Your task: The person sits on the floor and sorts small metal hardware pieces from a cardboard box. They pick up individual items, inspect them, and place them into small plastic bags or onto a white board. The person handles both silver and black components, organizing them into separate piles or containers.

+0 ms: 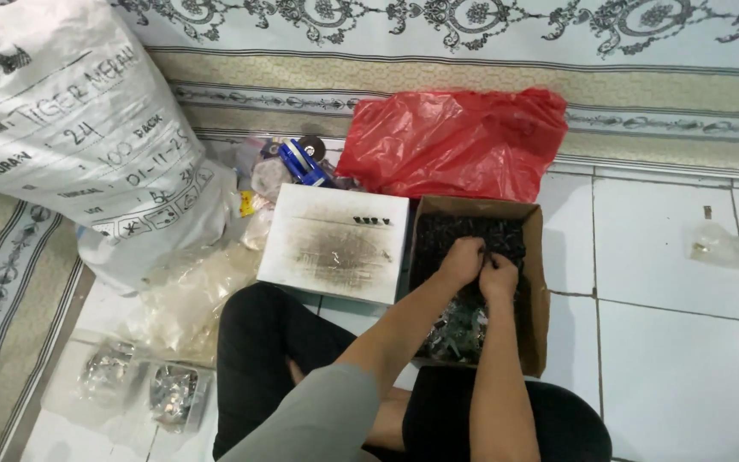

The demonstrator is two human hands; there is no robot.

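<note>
Head view shows both hands, left (459,259) and right (499,275), curled together, pinching small dark screws (472,231) inside the cardboard box (536,299) on the tiled floor (669,342); loose screws could slip and scatter.

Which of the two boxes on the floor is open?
The brown cardboard box is open, filled with small dark parts, both hands inside. The white box beside it is closed.

home floor workspace – white tiles (669,359), patterned carpet (472,77), sack (87,137)

red plastic bag (455,141), brown cardboard box (537,282)
</note>
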